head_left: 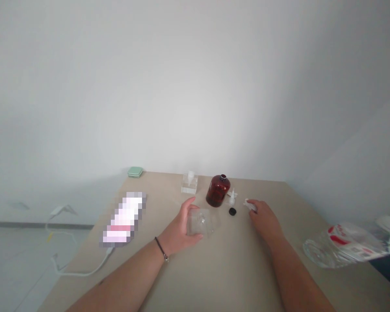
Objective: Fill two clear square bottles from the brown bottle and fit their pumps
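Observation:
My left hand (182,227) is wrapped round a small clear bottle (202,222) lying on the beige table (221,268). My right hand (263,219) rests on the table with its fingertips pinched on a small white piece (249,204). Between the hands, a little farther back, stands a dark red bottle (218,190) with its neck uncovered. A small black cap (232,211) lies beside it. A white spray nozzle (232,197) stands just right of the red bottle.
A clear square bottle with a white top (189,183) stands behind the left hand. A green case (135,172) sits at the far left corner. A blurred-out flat object (123,219) lies at left. A crumpled clear plastic bag (341,245) lies at right. White cable (68,260) hangs off the left edge.

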Motion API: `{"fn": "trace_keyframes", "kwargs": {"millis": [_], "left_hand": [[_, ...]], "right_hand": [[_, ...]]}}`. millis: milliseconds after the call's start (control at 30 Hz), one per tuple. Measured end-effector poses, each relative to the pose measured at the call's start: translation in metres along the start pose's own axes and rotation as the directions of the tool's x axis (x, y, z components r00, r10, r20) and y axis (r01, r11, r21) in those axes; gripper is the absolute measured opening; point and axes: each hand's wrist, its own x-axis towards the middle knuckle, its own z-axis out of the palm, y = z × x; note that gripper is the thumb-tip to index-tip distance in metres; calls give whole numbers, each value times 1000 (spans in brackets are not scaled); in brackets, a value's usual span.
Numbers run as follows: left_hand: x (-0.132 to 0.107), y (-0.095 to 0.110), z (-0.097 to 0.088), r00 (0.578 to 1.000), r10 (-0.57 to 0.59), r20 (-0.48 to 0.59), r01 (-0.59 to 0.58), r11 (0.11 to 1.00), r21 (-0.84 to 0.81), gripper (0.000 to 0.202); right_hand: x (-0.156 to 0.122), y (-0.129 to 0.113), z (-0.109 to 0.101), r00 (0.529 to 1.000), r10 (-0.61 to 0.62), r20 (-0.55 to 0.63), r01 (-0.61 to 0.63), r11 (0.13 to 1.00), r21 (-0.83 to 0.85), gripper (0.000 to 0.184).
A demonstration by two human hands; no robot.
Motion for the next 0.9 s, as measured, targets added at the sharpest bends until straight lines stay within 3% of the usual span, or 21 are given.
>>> {"fn": "trace_keyframes", "kwargs": {"millis": [233,467,533,633,733,900], "left_hand": [[4,-4,-6,991,-22,-132,25,1000,19,95],[7,-3,-8,989,-70,-134,66,997,-33,94],[7,-1,-7,988,-84,-126,79,996,-46,93],[7,0,-7,988,-90,-123,82,994,-65,91],[8,-3,-6,990,-79,-115,70,994,-79,92],[8,-3,-5,991,-85,-100,69,986,-151,93]], "right_hand": [[22,-42,-34,995,-52,-85,59,994,89,43],[81,-114,-76,978,-210,20,207,975,82,43],[92,-130,-80,950,-291,110,286,956,59,40],[100,-142,-81,870,-397,290,407,913,28,40],[105,-144,-83,781,-446,437,495,869,2,56],[113,-152,-86,716,-472,515,576,815,-54,68]]}}
